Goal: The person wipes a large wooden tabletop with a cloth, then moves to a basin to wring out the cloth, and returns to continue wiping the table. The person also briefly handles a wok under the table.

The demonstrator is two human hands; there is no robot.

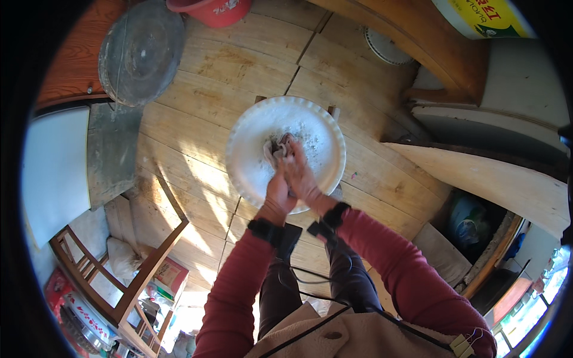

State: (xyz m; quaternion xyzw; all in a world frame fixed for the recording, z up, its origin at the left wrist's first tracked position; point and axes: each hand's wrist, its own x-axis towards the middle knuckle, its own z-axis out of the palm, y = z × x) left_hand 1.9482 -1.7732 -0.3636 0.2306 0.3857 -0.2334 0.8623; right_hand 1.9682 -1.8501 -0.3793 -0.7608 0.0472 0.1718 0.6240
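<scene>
A white basin (236, 134) with a scalloped rim stands in front of me, with whitish water and foam in it. Over its near half my two hands are pressed together on a small crumpled grey cloth (276, 150), which looks wet and has darker patches. My left hand (278, 192) is closed at the cloth's near side. Across it lies my right hand (302, 174), its fingers slightly blurred and closed over the cloth. Part of the cloth is hidden between the palms. Both wrists wear black bands.
Wooden legs (335, 112) show beneath the basin. A large dark round lid (142, 53) and a red tub (218, 13) are at the far left. A wooden chair (149, 268) stands near left. To the right is a pale curved panel (477, 173); a dangling cable (310, 275) crosses my legs.
</scene>
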